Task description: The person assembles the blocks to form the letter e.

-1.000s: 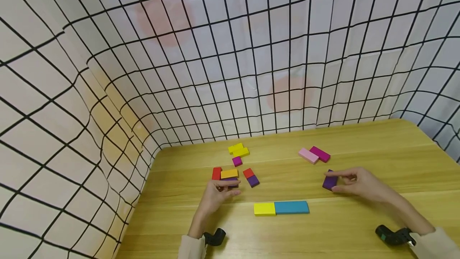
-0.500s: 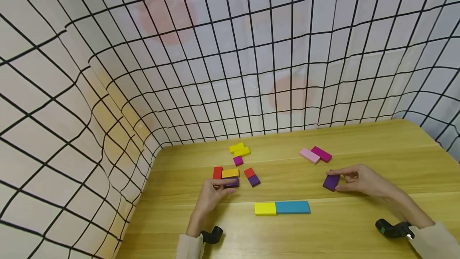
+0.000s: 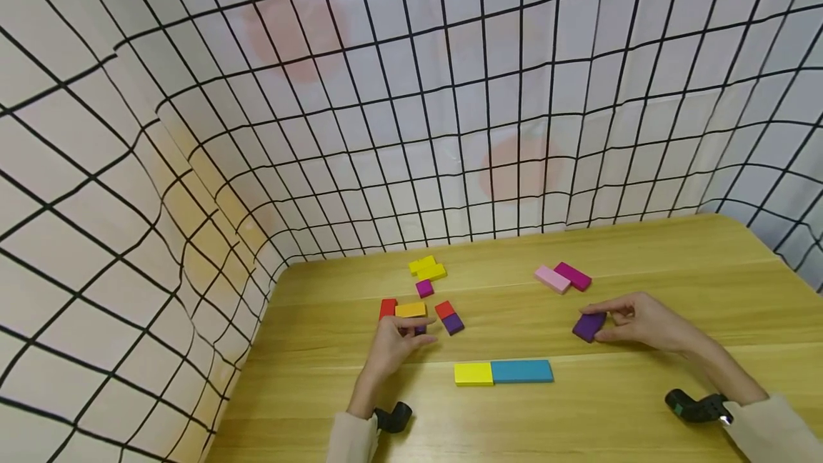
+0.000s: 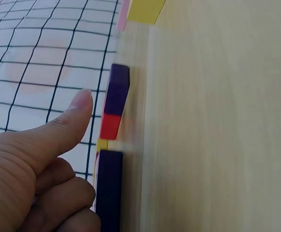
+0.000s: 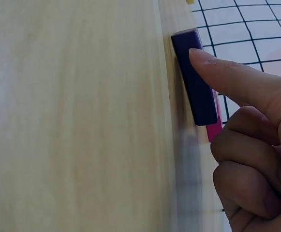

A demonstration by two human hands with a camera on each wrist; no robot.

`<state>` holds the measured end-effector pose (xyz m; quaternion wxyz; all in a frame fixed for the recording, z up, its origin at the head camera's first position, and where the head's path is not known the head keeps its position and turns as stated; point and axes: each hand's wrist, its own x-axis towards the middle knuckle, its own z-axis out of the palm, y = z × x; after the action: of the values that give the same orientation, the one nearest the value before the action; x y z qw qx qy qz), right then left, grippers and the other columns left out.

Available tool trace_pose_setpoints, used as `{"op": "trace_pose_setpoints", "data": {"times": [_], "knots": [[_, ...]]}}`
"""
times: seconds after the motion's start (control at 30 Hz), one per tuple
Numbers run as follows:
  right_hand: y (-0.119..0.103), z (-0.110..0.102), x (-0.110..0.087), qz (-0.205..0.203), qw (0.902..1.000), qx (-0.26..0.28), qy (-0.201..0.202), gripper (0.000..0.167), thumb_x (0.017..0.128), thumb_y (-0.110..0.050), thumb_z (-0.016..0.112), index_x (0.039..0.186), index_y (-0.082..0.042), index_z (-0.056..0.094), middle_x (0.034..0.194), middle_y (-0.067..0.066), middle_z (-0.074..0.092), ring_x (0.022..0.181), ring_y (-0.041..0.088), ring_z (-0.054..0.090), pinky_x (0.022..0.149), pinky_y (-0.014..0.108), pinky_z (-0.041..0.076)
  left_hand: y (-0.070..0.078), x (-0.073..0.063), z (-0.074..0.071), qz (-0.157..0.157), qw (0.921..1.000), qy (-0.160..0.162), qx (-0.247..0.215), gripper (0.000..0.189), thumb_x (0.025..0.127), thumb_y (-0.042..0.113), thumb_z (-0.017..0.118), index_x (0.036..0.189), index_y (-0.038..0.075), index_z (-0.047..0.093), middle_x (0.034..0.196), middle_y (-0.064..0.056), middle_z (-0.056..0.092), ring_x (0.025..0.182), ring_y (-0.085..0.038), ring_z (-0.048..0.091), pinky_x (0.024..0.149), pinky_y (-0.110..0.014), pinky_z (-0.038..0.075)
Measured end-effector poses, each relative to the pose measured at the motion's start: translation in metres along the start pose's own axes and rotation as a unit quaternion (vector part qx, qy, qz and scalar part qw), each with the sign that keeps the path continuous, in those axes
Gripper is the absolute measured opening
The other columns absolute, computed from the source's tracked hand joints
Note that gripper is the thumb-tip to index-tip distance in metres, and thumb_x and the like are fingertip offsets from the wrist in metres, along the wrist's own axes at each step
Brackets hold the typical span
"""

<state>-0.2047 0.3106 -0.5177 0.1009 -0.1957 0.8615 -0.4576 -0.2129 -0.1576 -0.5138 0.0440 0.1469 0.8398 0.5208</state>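
Between thumb and index finger, my right hand (image 3: 652,324) pinches a purple block (image 3: 587,327); the right wrist view shows the thumb on this block's (image 5: 196,89) long side. On the left, my left hand (image 3: 393,349) hovers by a second purple block (image 3: 421,330), mostly covered by the hand in the head view. Its thumb and index finger stand apart with nothing gripped, the other fingers curled in the left wrist view. An orange block (image 3: 410,309) lies behind that purple block, with a red block (image 3: 387,307) at its left end.
Nearby, a small red block (image 3: 444,309) touches a purple one (image 3: 454,324). Yellow (image 3: 474,374) and blue (image 3: 522,371) blocks lie end to end in front. Farther back are yellow blocks (image 3: 432,272), a magenta cube (image 3: 424,288), and pink (image 3: 552,279) and magenta (image 3: 573,276) blocks. A grid-patterned curtain (image 3: 463,106) borders the table.
My right hand has turned its purple block slightly and shifted it a little left. The left hand touched the other purple block half a second ago and has since moved slightly right, fingers apart.
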Motion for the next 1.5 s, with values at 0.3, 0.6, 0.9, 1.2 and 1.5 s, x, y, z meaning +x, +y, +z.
{"op": "trace_pose_setpoints", "data": {"times": [0.3,0.6,0.9,1.2,1.5], "knots": [[-0.004,0.003,0.002,0.012,0.9990,-0.027,0.034,0.036,0.087,-0.018,0.084,0.118,-0.002,0.076,0.067,-0.011,0.036,0.060,-0.001,0.037,0.052,0.020,0.030,0.000,0.007,0.013,0.000,1.0000,-0.003,-0.008,0.027,0.086,0.006,0.083,0.112,0.001,0.080,0.057,0.004,0.032,0.052,-0.003,0.027,0.049,-0.017,0.024],[-0.006,0.006,0.000,0.023,0.9966,-0.042,0.067,0.033,0.083,-0.023,0.088,0.112,-0.008,0.079,0.065,-0.010,0.033,0.058,0.000,0.033,0.052,0.022,0.026,0.003,0.012,0.022,-0.017,0.9997,0.015,-0.009,0.027,0.084,0.009,0.086,0.109,0.001,0.081,0.055,0.003,0.033,0.050,-0.006,0.028,0.046,-0.018,0.023],[-0.005,0.008,-0.001,0.024,0.9973,-0.031,0.062,0.035,0.085,-0.023,0.086,0.114,-0.005,0.078,0.066,-0.009,0.034,0.059,0.002,0.033,0.053,0.024,0.025,0.008,0.017,0.030,-0.034,0.9989,0.032,0.008,0.036,0.079,0.010,0.090,0.113,0.003,0.080,0.057,0.003,0.038,0.052,-0.007,0.032,0.047,-0.018,0.024],[-0.007,0.008,-0.002,0.026,0.9974,-0.025,0.062,0.035,0.086,-0.019,0.086,0.115,-0.003,0.077,0.065,-0.009,0.033,0.058,0.001,0.033,0.053,0.023,0.026,0.008,0.018,0.029,-0.039,0.9985,0.024,0.031,0.026,0.080,0.008,0.089,0.105,0.003,0.082,0.058,0.003,0.039,0.055,-0.008,0.034,0.049,-0.019,0.024],[-0.005,0.008,-0.003,0.023,0.9973,-0.028,0.063,0.033,0.087,-0.017,0.084,0.117,-0.003,0.076,0.066,-0.009,0.033,0.058,0.001,0.032,0.053,0.023,0.026,0.005,0.016,0.027,-0.036,0.9993,-0.005,0.011,0.029,0.082,0.009,0.087,0.110,0.005,0.082,0.057,0.003,0.036,0.054,-0.009,0.031,0.049,-0.019,0.023]]}}
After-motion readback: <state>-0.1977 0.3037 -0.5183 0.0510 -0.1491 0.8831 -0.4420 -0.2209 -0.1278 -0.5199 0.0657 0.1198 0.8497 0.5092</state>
